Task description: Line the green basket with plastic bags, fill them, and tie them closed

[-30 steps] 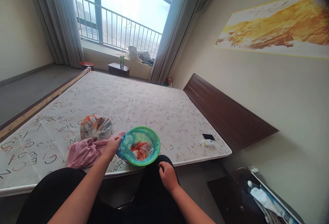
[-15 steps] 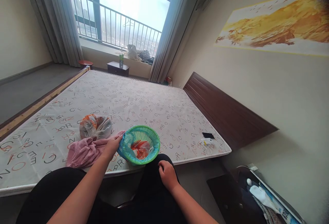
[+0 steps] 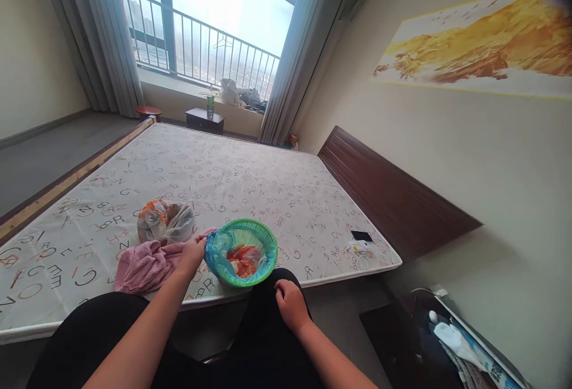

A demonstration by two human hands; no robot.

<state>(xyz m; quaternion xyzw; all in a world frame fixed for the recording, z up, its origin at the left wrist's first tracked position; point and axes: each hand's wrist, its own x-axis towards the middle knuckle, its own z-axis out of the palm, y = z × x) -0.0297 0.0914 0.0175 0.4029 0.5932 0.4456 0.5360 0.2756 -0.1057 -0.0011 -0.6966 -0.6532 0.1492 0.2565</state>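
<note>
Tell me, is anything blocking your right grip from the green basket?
Nothing visible does. The right grip rests on the black trousers, just below the green basket, with only a small open gap between them.

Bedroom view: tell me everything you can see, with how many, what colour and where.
mattress: one, cream, letter-printed, on a wooden frame
basket: one, green, blue-lined, on the mattress
plastic bag: one, orange and clear, in the basket
bundled bag: one, orange and clear, on the mattress
towel: one, pink, on the mattress
phone: one, black, on the mattress
headboard: one, dark brown, right of the mattress
curtains: two, grey, by the window
left hand: on the basket's blue lining
right hand: on a black-clad knee
</note>
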